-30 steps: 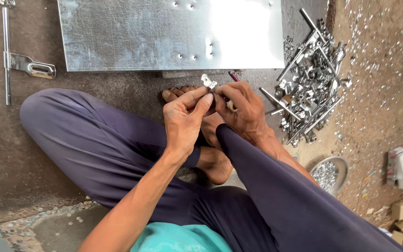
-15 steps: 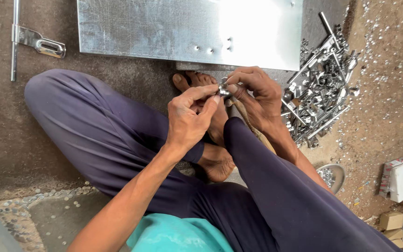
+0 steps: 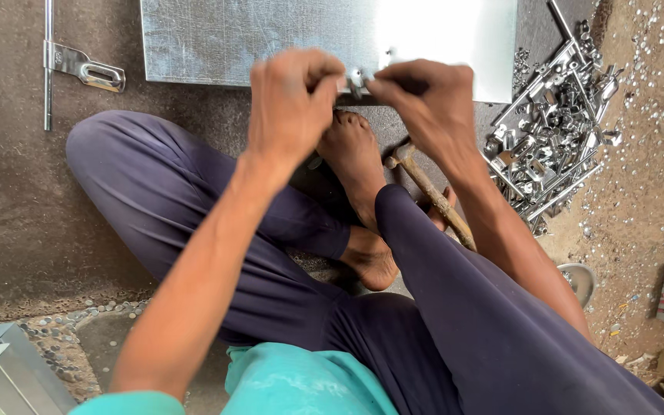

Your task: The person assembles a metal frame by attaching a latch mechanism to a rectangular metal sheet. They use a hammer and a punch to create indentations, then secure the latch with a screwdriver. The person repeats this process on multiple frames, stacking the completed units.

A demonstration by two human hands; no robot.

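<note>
Pinching small metal fitting (image 3: 356,79) (axis unclear), left hand (image 3: 292,104), right hand (image 3: 424,100)

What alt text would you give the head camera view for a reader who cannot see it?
Seen from above, a seated person's left hand and right hand pinch a small metal fitting at the edge of a metal sheet on the ground. A heap of shiny metal hardware lies at right.

Both hands (image 3: 363,92) have moved with the small metal fitting (image 3: 356,79) from above the foot (image 3: 355,165) to the metal sheet's (image 3: 270,38) edge.
</note>
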